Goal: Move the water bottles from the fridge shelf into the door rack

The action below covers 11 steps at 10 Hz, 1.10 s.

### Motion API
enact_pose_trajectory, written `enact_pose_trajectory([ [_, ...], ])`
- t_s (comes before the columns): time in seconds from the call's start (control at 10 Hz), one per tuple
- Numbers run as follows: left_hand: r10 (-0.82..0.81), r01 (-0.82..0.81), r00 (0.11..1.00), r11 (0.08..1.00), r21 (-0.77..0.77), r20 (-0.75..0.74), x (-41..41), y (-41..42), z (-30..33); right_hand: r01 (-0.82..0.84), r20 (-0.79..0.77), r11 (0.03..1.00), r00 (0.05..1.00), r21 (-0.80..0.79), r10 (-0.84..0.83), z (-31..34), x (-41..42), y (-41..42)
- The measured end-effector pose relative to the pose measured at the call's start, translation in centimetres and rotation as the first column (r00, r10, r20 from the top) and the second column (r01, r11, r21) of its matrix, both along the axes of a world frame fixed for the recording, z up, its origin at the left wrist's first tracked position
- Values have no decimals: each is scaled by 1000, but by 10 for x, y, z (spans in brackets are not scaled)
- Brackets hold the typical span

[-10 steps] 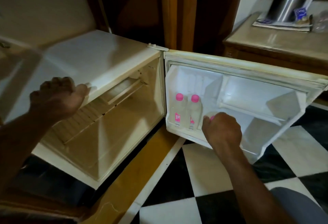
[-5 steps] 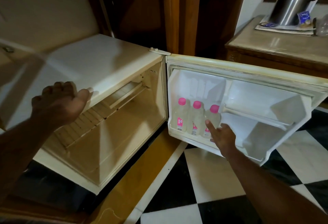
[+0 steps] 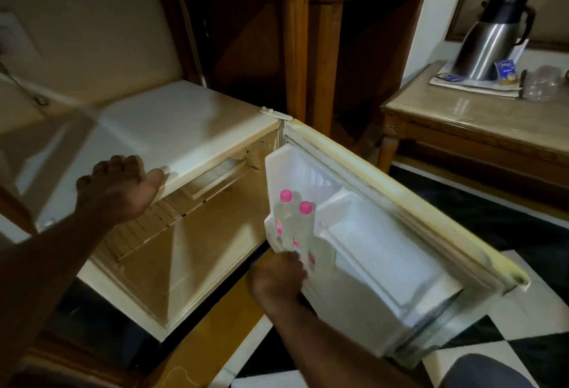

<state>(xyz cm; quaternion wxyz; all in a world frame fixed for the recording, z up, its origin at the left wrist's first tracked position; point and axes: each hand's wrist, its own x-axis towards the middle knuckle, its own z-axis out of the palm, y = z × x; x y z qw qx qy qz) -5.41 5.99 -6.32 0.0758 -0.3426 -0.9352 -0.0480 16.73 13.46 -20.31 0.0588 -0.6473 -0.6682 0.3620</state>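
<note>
The small cream fridge [image 3: 191,129] stands open, and its wire shelf [image 3: 147,227] holds no bottles. The door [image 3: 400,203] is swung partway toward the cabinet. In the door rack [image 3: 271,227] stand clear water bottles with pink caps: one [image 3: 285,203] at the hinge side and a second [image 3: 305,213] beside it. A third pink label shows lower down, and the rest of that bottle is hidden. My right hand [image 3: 277,277] curls around the rack's lower edge just below the bottles. My left hand [image 3: 120,190] grips the front edge of the fridge top.
A wooden side table [image 3: 462,116] stands at the right with a steel flask [image 3: 489,40], a tray and sachets on it. A carved wooden post [image 3: 295,33] rises behind the hinge. The floor [image 3: 523,332] has black and white tiles.
The door has swung inward toward the fridge. My right hand has dropped from the third bottle to the rack's lower edge. The left hand stays on the fridge top.
</note>
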Motion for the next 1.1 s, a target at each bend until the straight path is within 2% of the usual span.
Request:
enact_pose_trajectory([
  [0.1,2,-2,1000,1000,-10,-4,-2,-1,-1,-288,-55,942,952,175,302,87,-59,-1],
  [0.2,2,-2,1000,1000,24,-1,-7,-3,-4,-393,-214,853,851,343,479,181,-73,38],
  [0.3,6,-6,1000,1000,26,-9,-9,-2,-8,-536,-157,625,674,567,721,224,-31,100],
  [0.4,17,-17,1000,1000,8,-16,-14,2,-11,-761,361,244,531,601,766,209,13,149],
  [0.5,12,-12,1000,1000,-9,-27,-18,3,-14,-885,548,158,402,438,734,157,21,153],
  [0.6,-1,0,998,1000,-15,-66,-21,3,-17,-857,440,186,418,480,795,131,-3,141],
  [0.7,11,-11,1000,1000,-7,0,-21,3,-15,-856,480,100,378,508,792,130,-38,130],
  [0.8,7,-6,1000,999,-35,29,-22,4,-12,-815,423,144,432,561,796,126,-66,114],
  [0.9,0,1,999,1000,-22,36,-24,1,-13,-667,285,252,586,701,759,124,-88,103],
  [1.0,8,-6,1000,998,-64,27,-16,0,-6,-542,198,325,697,775,689,126,-101,95],
  [1.1,116,-94,983,984,-152,140,5,0,6,-704,300,317,603,635,739,146,-102,95],
])
